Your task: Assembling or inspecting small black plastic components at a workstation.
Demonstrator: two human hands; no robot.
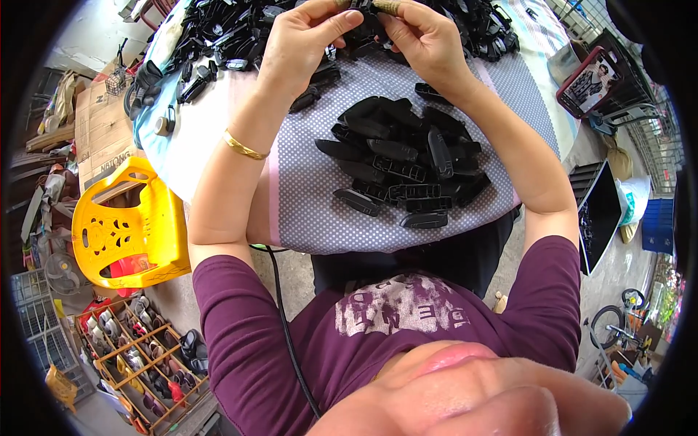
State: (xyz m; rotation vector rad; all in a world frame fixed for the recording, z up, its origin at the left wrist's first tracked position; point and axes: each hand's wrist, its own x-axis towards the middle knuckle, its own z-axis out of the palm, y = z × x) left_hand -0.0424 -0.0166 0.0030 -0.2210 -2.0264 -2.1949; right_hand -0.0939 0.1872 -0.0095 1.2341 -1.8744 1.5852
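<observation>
At the top edge of the view, my left hand (305, 47) pinches with thumb and forefinger at a small black plastic part (372, 22). My right hand (430, 47) closes on the same part from the other side, a tan finger cover on one fingertip. The part is cut off by the frame and partly hidden by my fingers. Just beyond both hands spreads a large heap of black plastic pieces (225, 36). Closer to me, between my forearms, lies a smaller pile of long, rounded black pieces (414, 156).
A dotted grey cloth (313, 218) covers the table. A yellow plastic chair (167, 232) stands to the left, above a shoe rack (120, 356). On the right are a phone (589, 83) in a red case and a black panel (600, 211). A black cable (280, 312) hangs beside me.
</observation>
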